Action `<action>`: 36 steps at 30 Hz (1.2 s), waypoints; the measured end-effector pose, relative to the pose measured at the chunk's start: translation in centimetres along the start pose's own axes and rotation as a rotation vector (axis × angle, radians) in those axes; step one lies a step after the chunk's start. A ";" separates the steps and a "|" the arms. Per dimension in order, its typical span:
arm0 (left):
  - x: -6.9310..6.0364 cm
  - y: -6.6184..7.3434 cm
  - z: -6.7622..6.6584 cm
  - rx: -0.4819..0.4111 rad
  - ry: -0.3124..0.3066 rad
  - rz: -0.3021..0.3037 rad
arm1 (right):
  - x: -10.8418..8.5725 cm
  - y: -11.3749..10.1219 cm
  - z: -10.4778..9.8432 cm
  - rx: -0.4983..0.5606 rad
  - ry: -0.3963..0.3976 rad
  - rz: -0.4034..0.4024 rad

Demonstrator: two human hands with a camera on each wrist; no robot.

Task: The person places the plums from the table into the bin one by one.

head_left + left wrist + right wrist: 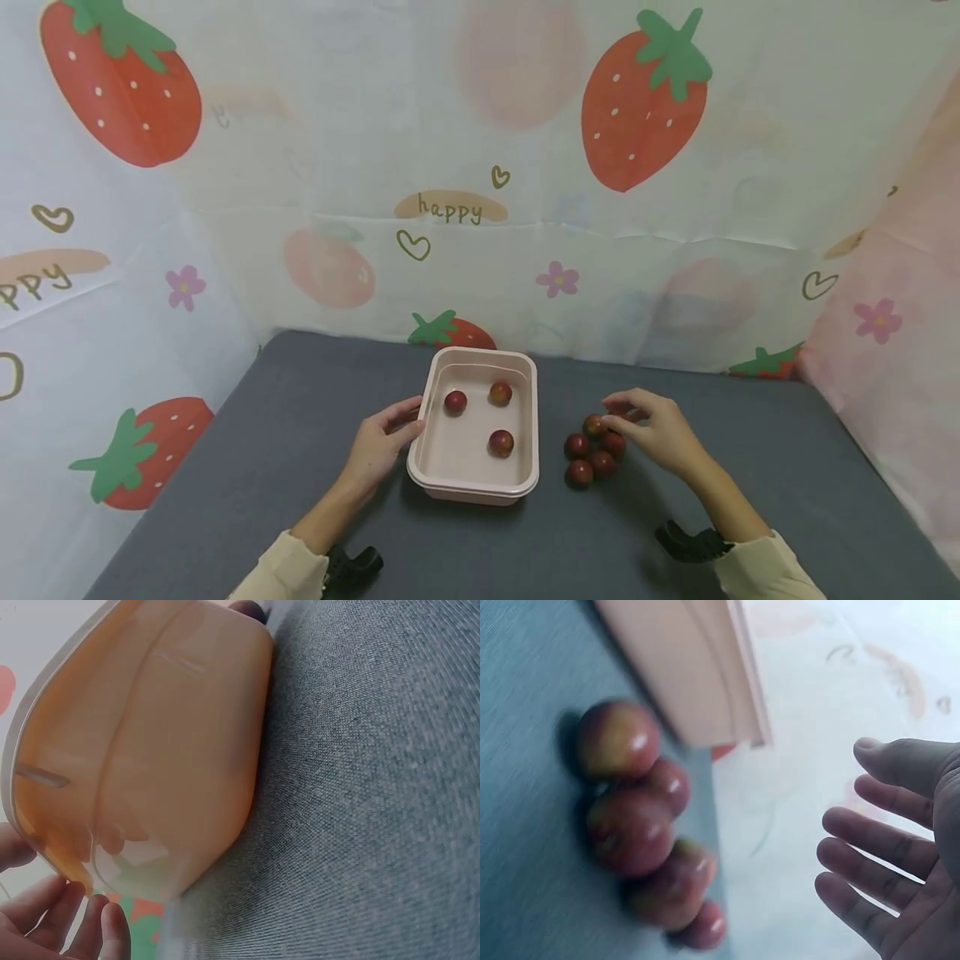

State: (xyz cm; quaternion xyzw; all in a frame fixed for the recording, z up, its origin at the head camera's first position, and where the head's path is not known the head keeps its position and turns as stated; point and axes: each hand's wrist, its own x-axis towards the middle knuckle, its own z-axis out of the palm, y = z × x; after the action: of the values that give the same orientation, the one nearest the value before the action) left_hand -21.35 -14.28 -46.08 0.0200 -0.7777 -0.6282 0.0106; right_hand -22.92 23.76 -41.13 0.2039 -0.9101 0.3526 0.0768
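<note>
A pale pink plastic box (473, 483) stands upright on the table with three red plums inside: one at the left (455, 403), one at the back right (500, 393) and one at the front right (501, 443). My left hand (379, 442) touches its left rim with the thumb and fingertips; the left wrist view shows these fingers at a rim corner (45, 868). Several more plums (602, 463) lie clustered right of the box. Over the back of this cluster hovers my right hand (660, 429), its fingers (881, 844) spread and holding nothing in the right wrist view.
Dark grey cloth covers the table (300, 383). Behind and beside it hangs a white curtain (480, 283) printed with strawberries. A black strap (692, 542) sits at the right wrist, and another strap (352, 571) at the left.
</note>
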 end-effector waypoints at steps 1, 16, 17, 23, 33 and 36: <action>0.0 0.0 0.0 -0.002 -0.001 -0.001 | -0.1 0.5 0.0 -0.002 -0.001 0.016; 0.0 -0.5 0.1 -0.014 0.007 0.012 | 0.7 5.6 0.7 -0.037 -0.020 0.180; 0.0 -0.4 0.1 -0.015 0.005 0.014 | 0.7 5.8 0.8 -0.035 -0.023 0.190; 0.1 -0.3 0.1 -0.021 -0.006 0.024 | 1.1 7.0 1.3 -0.047 -0.043 0.225; 0.0 -0.3 0.0 -0.007 0.002 0.027 | 1.7 7.5 2.1 -0.049 -0.067 0.244; 0.0 -0.3 0.0 -0.002 0.000 0.025 | 1.8 7.7 2.2 -0.053 -0.077 0.239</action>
State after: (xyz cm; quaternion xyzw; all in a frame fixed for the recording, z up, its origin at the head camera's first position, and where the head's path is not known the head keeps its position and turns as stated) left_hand -21.32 -14.38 -46.39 0.0102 -0.7773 -0.6287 0.0186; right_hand -27.83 26.87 -46.96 0.1051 -0.9391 0.3271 0.0047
